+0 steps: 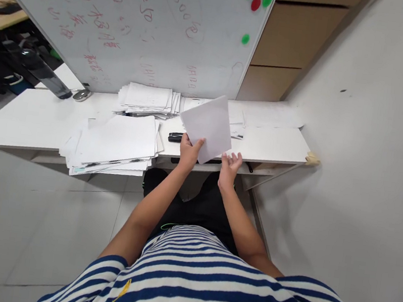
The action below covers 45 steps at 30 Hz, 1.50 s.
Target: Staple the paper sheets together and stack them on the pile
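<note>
My left hand grips a white sheaf of paper by its lower left side, thumb on top. The paper is tilted and held above the desk's front edge; I cannot tell how many sheets it has. My right hand is just off its lower right corner, palm up with fingers apart and nothing in it. A black stapler lies on the desk left of my left hand. Further left, a large paper stack overhangs the front edge.
The white desk stands against a whiteboard with red writing and several magnets. Behind sits another paper pile. A dark bottle and a computer mouse are at the left. A wall closes off the right side.
</note>
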Motion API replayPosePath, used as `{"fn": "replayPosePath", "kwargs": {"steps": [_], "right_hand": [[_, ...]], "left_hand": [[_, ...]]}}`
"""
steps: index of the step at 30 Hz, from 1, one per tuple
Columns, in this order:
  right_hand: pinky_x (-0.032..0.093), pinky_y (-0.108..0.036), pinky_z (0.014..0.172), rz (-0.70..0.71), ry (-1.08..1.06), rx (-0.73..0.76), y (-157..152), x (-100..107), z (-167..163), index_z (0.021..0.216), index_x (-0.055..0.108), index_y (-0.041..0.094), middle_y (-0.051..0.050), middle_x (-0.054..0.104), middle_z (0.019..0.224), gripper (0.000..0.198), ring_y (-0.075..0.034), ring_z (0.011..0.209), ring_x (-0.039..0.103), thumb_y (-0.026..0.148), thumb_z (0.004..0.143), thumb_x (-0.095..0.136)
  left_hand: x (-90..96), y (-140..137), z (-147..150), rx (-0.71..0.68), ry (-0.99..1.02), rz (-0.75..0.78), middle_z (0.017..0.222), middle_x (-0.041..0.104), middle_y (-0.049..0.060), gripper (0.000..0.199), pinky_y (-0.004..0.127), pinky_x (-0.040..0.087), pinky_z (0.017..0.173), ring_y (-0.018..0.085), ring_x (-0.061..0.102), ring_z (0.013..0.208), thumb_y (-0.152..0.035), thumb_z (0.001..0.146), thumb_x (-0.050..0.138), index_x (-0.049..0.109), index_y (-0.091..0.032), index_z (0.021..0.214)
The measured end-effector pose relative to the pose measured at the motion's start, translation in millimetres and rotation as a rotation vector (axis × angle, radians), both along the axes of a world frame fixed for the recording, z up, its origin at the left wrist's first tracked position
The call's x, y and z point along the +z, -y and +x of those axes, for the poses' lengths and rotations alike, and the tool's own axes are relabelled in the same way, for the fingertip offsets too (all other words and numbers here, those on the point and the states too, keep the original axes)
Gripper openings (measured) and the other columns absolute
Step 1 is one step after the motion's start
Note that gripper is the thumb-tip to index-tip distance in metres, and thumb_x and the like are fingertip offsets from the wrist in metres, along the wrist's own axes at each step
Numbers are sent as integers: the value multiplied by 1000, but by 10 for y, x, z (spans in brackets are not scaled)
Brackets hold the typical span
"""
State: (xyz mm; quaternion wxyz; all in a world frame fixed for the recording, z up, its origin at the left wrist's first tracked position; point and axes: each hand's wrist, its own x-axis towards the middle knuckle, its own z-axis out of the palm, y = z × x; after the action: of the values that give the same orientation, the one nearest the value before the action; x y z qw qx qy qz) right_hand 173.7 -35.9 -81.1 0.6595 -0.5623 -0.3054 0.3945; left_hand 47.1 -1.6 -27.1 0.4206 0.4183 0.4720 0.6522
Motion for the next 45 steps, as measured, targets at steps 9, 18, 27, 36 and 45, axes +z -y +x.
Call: {"fn": "replayPosePath", "kwargs": {"steps": [9, 18, 27, 36, 45], "right_hand": [[55, -39, 95, -75, -123, -78, 399, -350, 379, 108, 62, 20, -6, 73, 111, 39, -20, 102, 69, 38, 76, 72], [60, -32, 81, -182, -276, -88, 917, -544, 833, 101, 72, 17, -5, 78, 98, 40, -18, 87, 73, 34, 67, 81], [60, -38, 84, -96, -260, 63, 774, -230, 684, 99, 71, 19, -4, 78, 96, 38, -22, 88, 73, 42, 70, 81], [58, -39, 82, -162, -249, 190, 621, -414, 420, 99, 71, 18, -3, 77, 90, 43, -21, 80, 71, 46, 68, 81], [55, -39, 89, -156, -191, 199, 469, -386, 270, 102, 70, 20, -4, 77, 100, 40, -21, 92, 71, 48, 74, 76]], "left_hand": [[-185, 198, 136, 8, -109, -181, 128, 60, 14, 64, 38, 52, 95, 24, 62, 116, -36, 78, 78, 42, -23, 129], [-281, -572, -1032, -125, -1304, -98, 131, 56, 16, 50, 51, 35, 111, 37, 41, 133, -38, 82, 70, 55, -20, 126], [-431, -527, -1085, -195, -1165, 11, 113, 60, 11, 31, 43, 39, 102, 30, 49, 112, -37, 84, 67, 58, -23, 110], [-401, -416, -1045, -222, -1107, -9, 115, 60, 12, 33, 43, 39, 103, 30, 49, 115, -35, 80, 70, 60, -23, 109], [140, -468, -1102, -443, -854, -212, 123, 64, 10, 52, 40, 46, 94, 30, 59, 114, -53, 74, 76, 63, -28, 118]]}}
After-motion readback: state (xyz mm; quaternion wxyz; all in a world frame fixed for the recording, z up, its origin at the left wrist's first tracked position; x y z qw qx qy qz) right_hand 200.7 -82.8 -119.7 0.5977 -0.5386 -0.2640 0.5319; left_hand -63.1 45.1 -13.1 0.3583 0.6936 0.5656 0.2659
